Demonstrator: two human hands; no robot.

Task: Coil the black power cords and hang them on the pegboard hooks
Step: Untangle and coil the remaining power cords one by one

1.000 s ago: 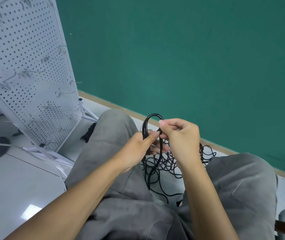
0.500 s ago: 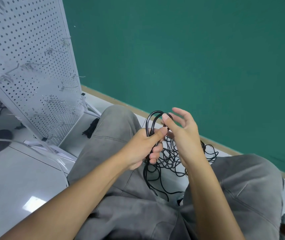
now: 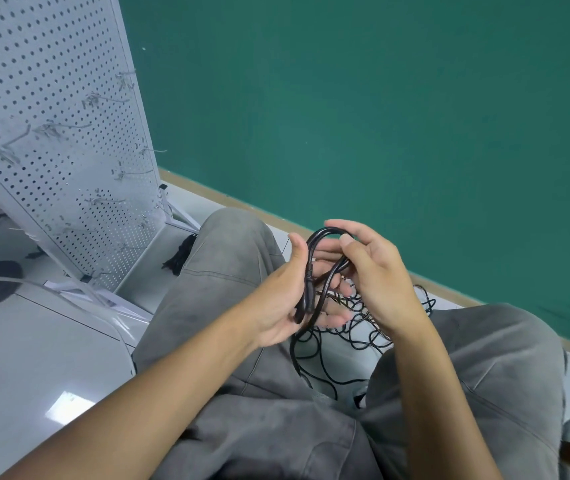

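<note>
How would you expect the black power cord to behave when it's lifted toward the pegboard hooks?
Likely floppy: the black power cord bends in tight loops between both hands. Its loose tail lies tangled on the floor, so it may drag or snag.

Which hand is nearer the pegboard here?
Left. The left hand sits on the pegboard side, across the knee from its foot. The right hand is farther, beyond the cord loop that both hold.
</note>
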